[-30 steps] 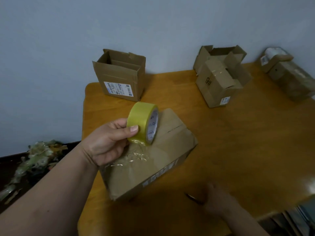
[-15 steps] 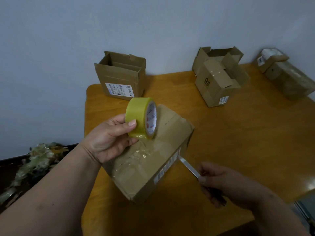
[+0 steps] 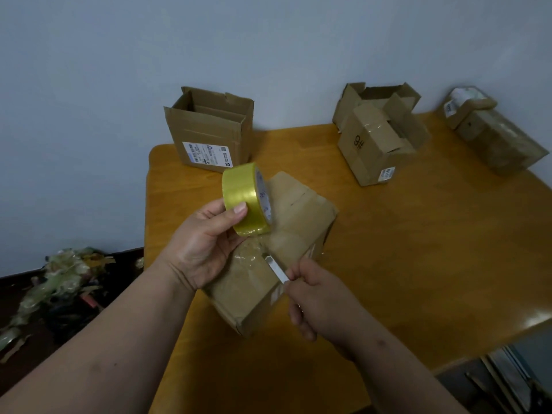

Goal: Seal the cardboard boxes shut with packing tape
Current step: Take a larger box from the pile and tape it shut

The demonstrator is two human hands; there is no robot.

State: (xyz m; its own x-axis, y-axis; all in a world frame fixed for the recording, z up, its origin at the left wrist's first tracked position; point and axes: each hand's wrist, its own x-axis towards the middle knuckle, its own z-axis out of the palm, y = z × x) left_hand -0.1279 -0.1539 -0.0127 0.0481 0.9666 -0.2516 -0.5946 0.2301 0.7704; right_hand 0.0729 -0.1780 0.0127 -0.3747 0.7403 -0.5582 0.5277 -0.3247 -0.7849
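Your tape roll [image 3: 243, 198] is glossy yellow, its core side white with red and blue print, and the blade [image 3: 276, 268] shows pale silver. Every cardboard box [image 3: 283, 234] before you is plain brown; the open box [image 3: 209, 130] carries a white label with blue printing. Your table [image 3: 418, 234] is warm orange-brown wood against a pale grey-blue wall [image 3: 268, 40].

- Two bare forearms are seen, uncovered by any sleeve.
- Nothing is worn on the left hand [image 3: 206, 243] or the right hand [image 3: 322, 306].
- Short, unpainted nails are shown on the fingers [image 3: 239, 209].
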